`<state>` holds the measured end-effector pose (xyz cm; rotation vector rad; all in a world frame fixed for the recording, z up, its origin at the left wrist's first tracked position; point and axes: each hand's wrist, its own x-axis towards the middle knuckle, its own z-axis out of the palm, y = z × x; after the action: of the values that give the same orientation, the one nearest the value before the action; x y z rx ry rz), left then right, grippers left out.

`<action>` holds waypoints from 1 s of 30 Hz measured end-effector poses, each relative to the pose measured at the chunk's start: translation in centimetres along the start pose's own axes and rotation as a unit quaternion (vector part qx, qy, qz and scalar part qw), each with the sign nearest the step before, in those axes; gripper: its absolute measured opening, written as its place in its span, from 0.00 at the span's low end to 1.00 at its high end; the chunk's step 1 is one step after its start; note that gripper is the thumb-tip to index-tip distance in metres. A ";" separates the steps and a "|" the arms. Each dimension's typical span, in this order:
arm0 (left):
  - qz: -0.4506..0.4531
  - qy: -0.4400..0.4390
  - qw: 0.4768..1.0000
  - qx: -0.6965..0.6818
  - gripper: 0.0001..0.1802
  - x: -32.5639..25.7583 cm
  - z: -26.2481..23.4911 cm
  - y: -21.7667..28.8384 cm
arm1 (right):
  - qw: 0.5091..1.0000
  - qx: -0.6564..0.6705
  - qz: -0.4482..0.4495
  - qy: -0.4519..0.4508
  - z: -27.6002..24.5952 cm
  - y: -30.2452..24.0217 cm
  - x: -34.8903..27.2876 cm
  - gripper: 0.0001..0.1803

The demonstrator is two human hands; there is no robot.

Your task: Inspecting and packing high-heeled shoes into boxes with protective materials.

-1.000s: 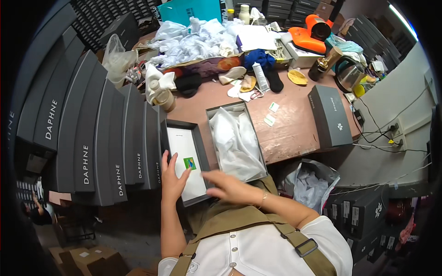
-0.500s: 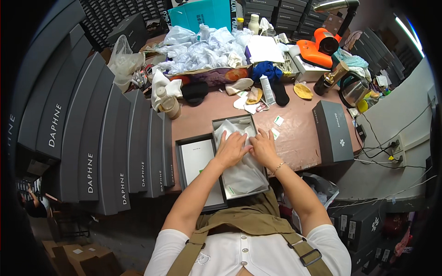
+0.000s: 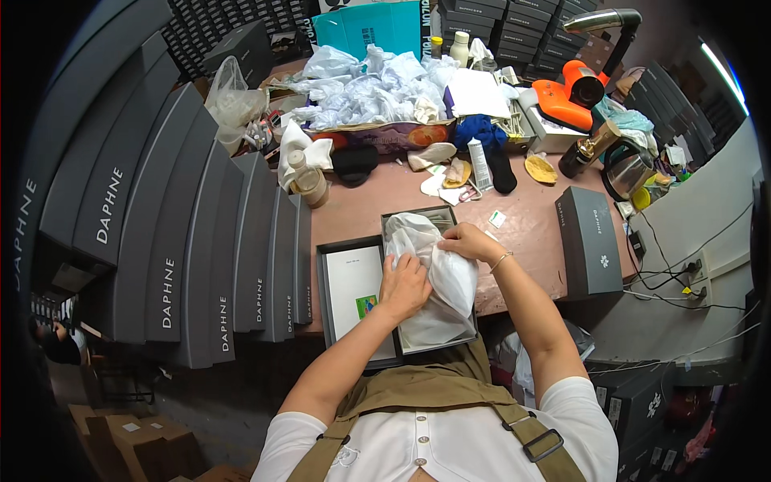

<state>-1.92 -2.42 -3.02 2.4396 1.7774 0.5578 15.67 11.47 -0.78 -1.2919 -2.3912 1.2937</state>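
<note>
Pinching a raised fold of white wrapping [image 3: 456, 293], right hand [image 3: 471, 243] has fingertips close together; left hand [image 3: 405, 286] lies on the same wrapping, whether gripping, cannot tell. Wrapping sits in open grey box [image 3: 440, 348], hiding what lies beneath; left forearm [image 3: 341, 365] covers part of white-lined tray [image 3: 345, 281] alongside. Farther left, grey boxes [image 3: 181, 233] run into dark rim, cut off.

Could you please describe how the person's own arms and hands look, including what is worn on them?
The left hand and right hand wear no gloves. The forearms are bare below short white sleeves. A thin, shiny bracelet circles the right wrist; none shows on the left.
</note>
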 end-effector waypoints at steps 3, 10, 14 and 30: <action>-0.035 -0.029 0.999 -0.004 0.15 0.2 -0.2 0.2 | 0.991 0.135 0.010 0.011 -1.4 -0.5 -1.9 0.15; -0.071 0.171 0.927 -0.327 0.20 -2.4 -1.7 0.3 | 0.937 0.333 -0.035 0.095 -0.2 -4.2 -8.1 0.12; -0.239 0.021 0.582 -0.777 0.30 -7.1 -6.2 5.6 | 0.916 0.214 -0.101 0.324 4.8 -7.9 -9.4 0.13; -0.259 0.031 0.304 -0.916 0.50 -16.9 -5.7 1.9 | 0.949 0.048 -0.305 0.065 8.8 -15.7 -15.0 0.12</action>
<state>-6.60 -19.70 -1.36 0.1148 0.4690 1.3038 11.09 -9.24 9.21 -0.5102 -2.3174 1.0726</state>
